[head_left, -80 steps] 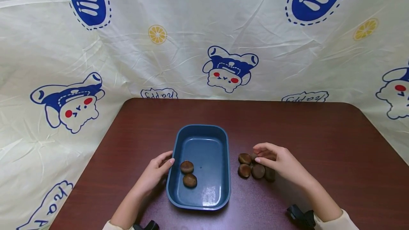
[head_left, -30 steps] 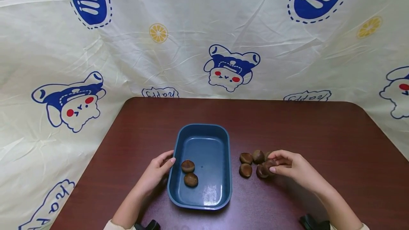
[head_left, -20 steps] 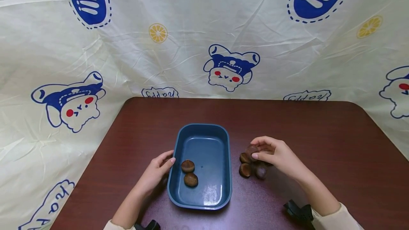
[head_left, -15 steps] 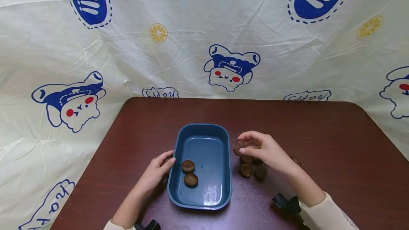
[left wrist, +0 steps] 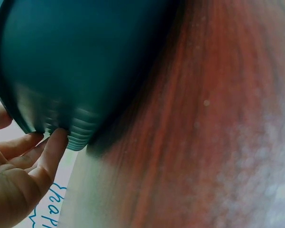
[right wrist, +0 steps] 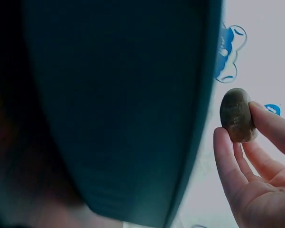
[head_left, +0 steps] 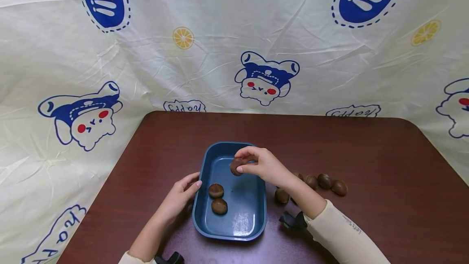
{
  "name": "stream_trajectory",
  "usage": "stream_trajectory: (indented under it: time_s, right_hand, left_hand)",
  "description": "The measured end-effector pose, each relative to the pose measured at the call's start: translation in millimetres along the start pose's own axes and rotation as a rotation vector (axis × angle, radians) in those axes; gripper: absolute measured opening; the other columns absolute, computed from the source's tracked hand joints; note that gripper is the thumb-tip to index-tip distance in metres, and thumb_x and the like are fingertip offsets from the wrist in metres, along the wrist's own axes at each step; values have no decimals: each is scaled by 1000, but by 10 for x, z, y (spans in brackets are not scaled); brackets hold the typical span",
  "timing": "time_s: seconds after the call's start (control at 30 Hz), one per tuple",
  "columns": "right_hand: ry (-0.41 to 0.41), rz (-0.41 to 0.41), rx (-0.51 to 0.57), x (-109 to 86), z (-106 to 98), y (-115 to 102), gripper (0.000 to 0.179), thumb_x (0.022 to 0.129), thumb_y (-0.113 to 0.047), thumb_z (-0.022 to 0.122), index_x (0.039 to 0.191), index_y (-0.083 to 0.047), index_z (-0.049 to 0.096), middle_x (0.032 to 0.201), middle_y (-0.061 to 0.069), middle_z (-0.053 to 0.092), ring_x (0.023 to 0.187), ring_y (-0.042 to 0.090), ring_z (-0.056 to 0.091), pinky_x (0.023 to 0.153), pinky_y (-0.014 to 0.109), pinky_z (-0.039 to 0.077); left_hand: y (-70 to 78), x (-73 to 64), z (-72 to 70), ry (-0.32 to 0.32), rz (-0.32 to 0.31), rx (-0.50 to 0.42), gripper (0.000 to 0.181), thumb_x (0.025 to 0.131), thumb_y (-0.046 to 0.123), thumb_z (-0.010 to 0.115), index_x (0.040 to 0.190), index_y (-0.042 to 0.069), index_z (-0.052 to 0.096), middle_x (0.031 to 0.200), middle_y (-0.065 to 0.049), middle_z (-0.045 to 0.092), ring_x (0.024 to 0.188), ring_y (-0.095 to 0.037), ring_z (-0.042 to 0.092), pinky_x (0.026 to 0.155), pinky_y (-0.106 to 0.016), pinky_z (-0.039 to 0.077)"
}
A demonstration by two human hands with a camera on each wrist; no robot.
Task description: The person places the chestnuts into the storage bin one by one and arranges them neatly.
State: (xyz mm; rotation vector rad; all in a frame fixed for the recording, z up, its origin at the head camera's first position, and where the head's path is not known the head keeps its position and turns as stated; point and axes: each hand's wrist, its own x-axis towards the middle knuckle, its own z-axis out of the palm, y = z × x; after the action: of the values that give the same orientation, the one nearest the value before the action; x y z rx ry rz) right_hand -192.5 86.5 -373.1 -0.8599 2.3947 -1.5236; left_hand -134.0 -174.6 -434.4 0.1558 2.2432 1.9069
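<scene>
Over the upper part of the blue rectangular tray [head_left: 244,215], my right hand [head_left: 264,168] pinches a brown chestnut [head_left: 235,166] between thumb and fingers. The right wrist view shows that chestnut [right wrist: 238,115] in the fingertips, beside the dark tray wall [right wrist: 118,109]. My left hand [head_left: 182,190] rests its fingertips against the tray's left side; in the left wrist view, fingers [left wrist: 52,152] touch the outer wall with little bend. Two chestnuts [head_left: 219,206] lie together in the tray's left half. More chestnuts [head_left: 325,181] lie right of the tray, partly hidden by my right forearm.
A brown wooden table [head_left: 176,133] carries everything, its far edge meeting a white printed cloth [head_left: 212,72]. Black wrist devices [head_left: 293,220] sit on both wrists; the right one is close above the table, right of the tray.
My right hand has gripped a chestnut from the group on the right and carried it left over the tray. The left hand and tray have stayed in place.
</scene>
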Motion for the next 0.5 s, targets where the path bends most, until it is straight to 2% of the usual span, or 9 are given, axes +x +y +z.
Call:
stream_trajectory:
  time_s: [0.2, 0.5]
  right_hand:
    - [-34, -18, -22, 164, 177, 10, 29, 82, -14, 67, 108, -5, 60, 101, 3, 60, 91, 19, 55, 76, 31, 48]
    - [-73, 36, -60, 359, 369, 95, 23, 82, -12, 66, 104, -7, 61, 93, 0, 60, 88, 17, 56, 73, 28, 48]
  left_hand:
    - [-7, -1, -2, 0, 1, 3, 45, 92, 19, 51, 128, -6, 42, 114, -24, 55, 98, -30, 57, 83, -38, 45]
    - [-10, 12, 6, 0, 15, -11, 44, 93, 19, 51, 127, -7, 42, 111, -24, 56, 97, -31, 57, 82, -38, 46]
